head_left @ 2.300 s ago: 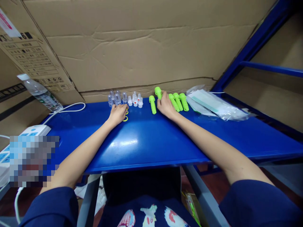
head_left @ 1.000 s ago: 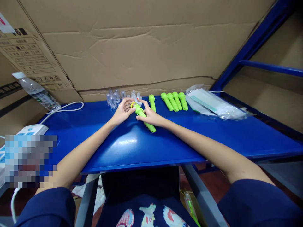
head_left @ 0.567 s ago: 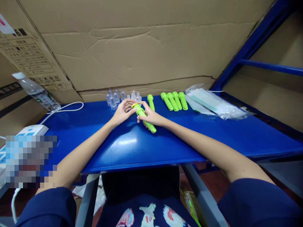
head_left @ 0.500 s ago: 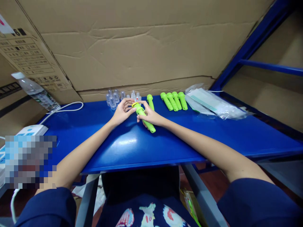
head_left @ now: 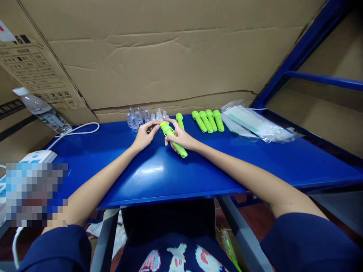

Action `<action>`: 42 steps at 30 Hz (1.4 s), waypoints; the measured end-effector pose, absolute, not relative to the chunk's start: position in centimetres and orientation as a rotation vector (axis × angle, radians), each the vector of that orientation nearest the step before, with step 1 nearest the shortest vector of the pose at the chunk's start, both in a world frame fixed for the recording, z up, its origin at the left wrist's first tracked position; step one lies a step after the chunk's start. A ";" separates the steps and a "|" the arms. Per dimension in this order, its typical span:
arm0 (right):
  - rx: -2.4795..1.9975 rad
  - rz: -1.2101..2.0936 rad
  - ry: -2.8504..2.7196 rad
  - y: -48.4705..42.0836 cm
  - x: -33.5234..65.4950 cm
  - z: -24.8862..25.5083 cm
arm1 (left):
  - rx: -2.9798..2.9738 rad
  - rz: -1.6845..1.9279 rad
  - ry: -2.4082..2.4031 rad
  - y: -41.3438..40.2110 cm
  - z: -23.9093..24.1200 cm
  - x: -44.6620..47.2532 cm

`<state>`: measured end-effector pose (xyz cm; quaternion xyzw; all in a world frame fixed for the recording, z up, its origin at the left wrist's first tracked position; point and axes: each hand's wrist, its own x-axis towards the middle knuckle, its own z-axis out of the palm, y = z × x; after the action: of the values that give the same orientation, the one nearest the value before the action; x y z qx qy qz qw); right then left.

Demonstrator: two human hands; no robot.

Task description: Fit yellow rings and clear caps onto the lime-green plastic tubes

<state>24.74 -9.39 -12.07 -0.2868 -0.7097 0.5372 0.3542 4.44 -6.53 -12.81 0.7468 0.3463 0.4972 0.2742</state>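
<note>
My right hand (head_left: 181,138) is wrapped round a lime-green flashlight (head_left: 178,148), whose head points up and to the left and whose tail tilts toward me. At the flashlight's yellow-rimmed head, the thumb and fingers of my left hand (head_left: 144,136) are pinched together; what lies between them is too small to make out. A bit of yellow shows beneath those fingers. Just behind the hands stand several clear plastic domed pieces (head_left: 134,122). Another green flashlight (head_left: 179,119) lies beyond my right hand, partly hidden by it.
Several green flashlights (head_left: 210,121) lie in a row right of centre on the blue table (head_left: 170,185). Beside them are clear plastic bags (head_left: 255,122). At left a water bottle (head_left: 44,111) leans near a white power strip (head_left: 42,155) and its cable. Cardboard (head_left: 170,68) walls the back.
My left hand has drawn slightly left and its fingertips have come off the flashlight's side to its rim. The right hand keeps its hold, almost unmoved.
</note>
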 end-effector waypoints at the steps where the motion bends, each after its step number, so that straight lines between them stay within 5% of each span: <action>1: -0.745 1.391 -1.834 -9.4 24.7 -12.0 | 2.011 1.333 0.934 -6.6 -12.7 4.4; 42: -0.872 1.204 -1.680 -8.9 24.8 -12.2 | 1.833 1.169 0.815 -7.6 -12.7 5.0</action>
<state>24.82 -8.89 -12.22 -0.3503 -0.6745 0.4834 0.4343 5.01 -7.59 -12.73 0.7241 0.3220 0.4616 0.3986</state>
